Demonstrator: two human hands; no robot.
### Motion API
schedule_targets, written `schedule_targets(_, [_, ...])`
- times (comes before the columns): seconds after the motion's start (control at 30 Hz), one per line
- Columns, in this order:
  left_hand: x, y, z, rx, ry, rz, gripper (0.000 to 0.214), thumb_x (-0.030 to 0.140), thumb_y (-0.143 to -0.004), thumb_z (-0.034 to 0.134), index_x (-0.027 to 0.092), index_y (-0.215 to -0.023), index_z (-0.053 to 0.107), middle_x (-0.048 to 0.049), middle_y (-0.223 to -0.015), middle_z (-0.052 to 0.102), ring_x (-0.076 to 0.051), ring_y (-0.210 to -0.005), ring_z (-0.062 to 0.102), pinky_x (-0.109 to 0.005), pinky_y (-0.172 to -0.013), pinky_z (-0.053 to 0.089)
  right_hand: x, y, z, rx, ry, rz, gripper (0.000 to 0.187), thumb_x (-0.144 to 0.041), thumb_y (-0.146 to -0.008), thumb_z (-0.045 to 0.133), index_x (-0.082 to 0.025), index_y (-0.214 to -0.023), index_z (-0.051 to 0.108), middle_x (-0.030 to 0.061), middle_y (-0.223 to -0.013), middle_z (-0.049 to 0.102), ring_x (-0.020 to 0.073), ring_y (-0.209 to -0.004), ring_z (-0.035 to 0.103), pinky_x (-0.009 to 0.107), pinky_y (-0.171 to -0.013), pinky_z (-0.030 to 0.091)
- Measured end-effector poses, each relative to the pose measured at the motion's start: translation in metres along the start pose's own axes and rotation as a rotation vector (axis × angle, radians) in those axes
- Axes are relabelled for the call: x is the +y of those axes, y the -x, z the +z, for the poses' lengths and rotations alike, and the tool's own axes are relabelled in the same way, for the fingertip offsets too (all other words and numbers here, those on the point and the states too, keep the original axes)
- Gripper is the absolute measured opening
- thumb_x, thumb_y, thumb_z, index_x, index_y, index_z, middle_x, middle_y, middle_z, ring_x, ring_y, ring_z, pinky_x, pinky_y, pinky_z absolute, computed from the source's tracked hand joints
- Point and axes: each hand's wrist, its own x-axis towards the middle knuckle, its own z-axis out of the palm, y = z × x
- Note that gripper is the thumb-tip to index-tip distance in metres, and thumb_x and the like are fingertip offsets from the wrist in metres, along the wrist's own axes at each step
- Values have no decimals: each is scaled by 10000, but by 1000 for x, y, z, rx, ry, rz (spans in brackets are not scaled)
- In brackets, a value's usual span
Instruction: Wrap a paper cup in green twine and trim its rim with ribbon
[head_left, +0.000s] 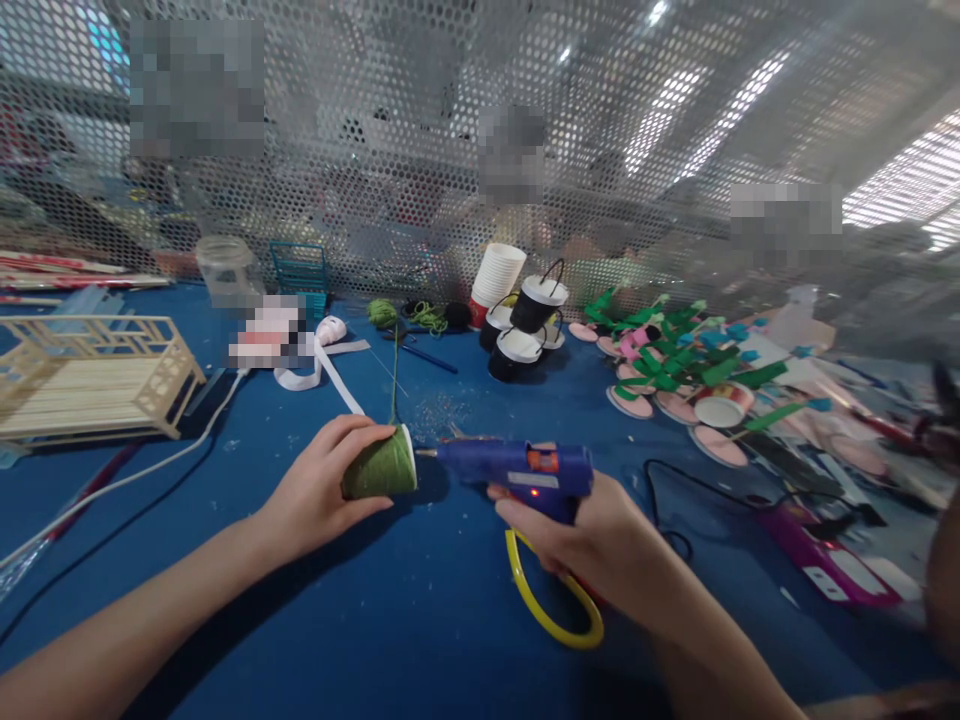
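My left hand (330, 470) is closed round a paper cup (380, 466) wrapped in green yarn, tilted on its side with its white rim facing right. A green yarn strand (394, 375) runs from the cup back to a green yarn ball (382, 314). In my right hand (570, 525) is a blue glue gun (517, 468) with a small orange light lit. Its metal nozzle points left, close to the cup's rim; whether they touch I cannot tell. Beneath that hand shows a yellow loop-shaped handle (555, 615), the rest of which is hidden.
White stacked cups (498, 275) and black-wrapped cups (517, 353) with handles stand at the back. Green craft pieces on pink discs (630, 401) crowd the right, near a purple power strip (832, 560). A small wooden bed frame (90, 385) and white cable (172, 455) lie left.
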Motion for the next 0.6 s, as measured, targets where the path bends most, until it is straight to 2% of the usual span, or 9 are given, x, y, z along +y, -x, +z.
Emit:
schedule_targets(0.07, [-2, 0, 1, 2, -30, 22, 513, 291, -760, 603, 217, -1208, 365, -97, -1163, 439, -237, -1077, 465, -409, -892, 446, 2, -6, -5, 21, -61, 40, 183, -339, -687, 589, -159, -690, 561, -53, -391, 462, 88, -333, 412, 205, -351, 356])
schedule_targets(0.13, [-3, 1, 3, 19, -73, 52, 511, 288, -760, 601, 210, -1208, 368, -102, -1156, 447, -240, -1067, 473, -404, -880, 453, 6, -15, -12, 75, -109, -6, 249, -394, -669, 614, -157, -622, 552, -26, -438, 508, 94, -381, 450, 213, -390, 379])
schedule_targets(0.27, [-3, 0, 6, 92, -182, 133, 497, 234, -741, 613, 204, -1185, 394, -111, -1126, 481, -255, -1024, 497, -422, -852, 462, 23, -38, -25, 221, -175, -35, 331, -479, -669, 612, -152, -674, 561, 10, -586, 591, 107, -482, 510, 219, -452, 404])
schedule_targets(0.4, [-1, -1, 7, 159, -261, 215, 485, 191, -728, 621, 202, -1165, 411, -113, -1087, 506, -263, -985, 510, -434, -829, 468, 44, -67, -25, 238, 46, 103, 370, -483, -781, 489, -177, -574, 481, -11, -449, 530, 99, -421, 506, 213, -464, 396])
schedule_targets(0.5, [0, -1, 8, 190, -296, 273, 459, 186, -736, 620, 191, -1150, 423, -117, -1065, 514, -257, -959, 519, -430, -812, 476, 60, -86, -20, 244, 123, 166, 353, -433, -798, 499, -190, -548, 444, 5, -422, 532, 120, -394, 522, 234, -462, 405])
schedule_targets(0.6, [0, -1, 8, 197, -328, 316, 455, 195, -736, 626, 177, -1145, 428, -127, -1059, 513, -260, -952, 520, -438, -804, 481, 66, -94, -18, 274, 222, 187, 315, -380, -767, 567, -178, -543, 476, 76, -493, 577, 202, -530, 604, 286, -520, 429])
